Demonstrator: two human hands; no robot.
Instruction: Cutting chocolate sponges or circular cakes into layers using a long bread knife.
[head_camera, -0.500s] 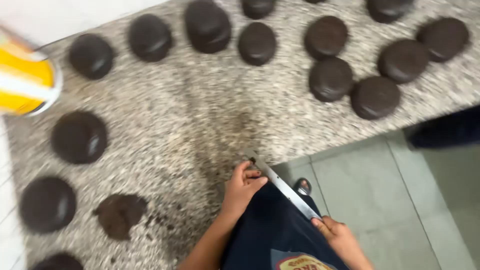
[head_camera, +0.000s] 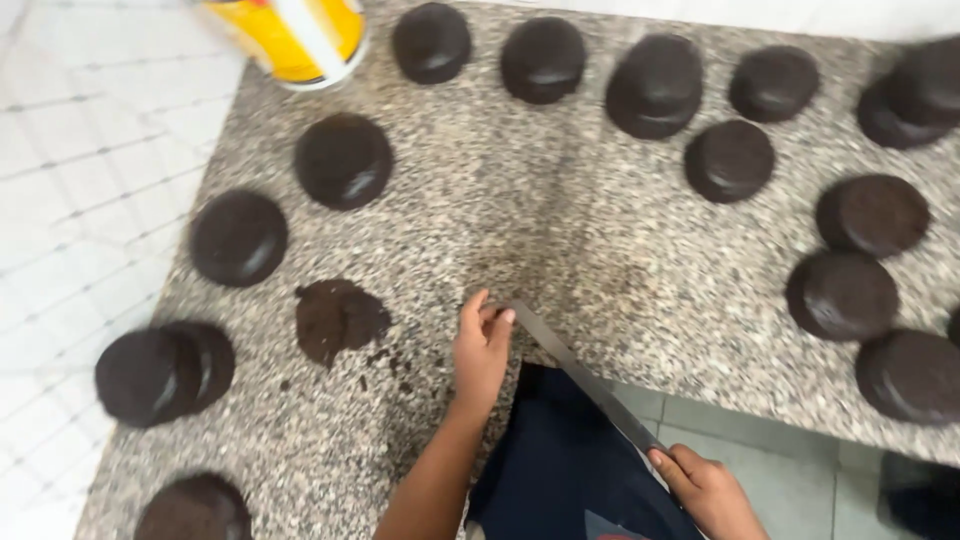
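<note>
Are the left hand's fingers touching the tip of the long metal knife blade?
Touching. The head view shows the left hand fingers pinching the tip of the long metal knife blade, with no gap.

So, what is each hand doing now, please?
Left hand: fingers pinch the tip of the long knife.
Right hand: closed on the knife's handle end.
</note>
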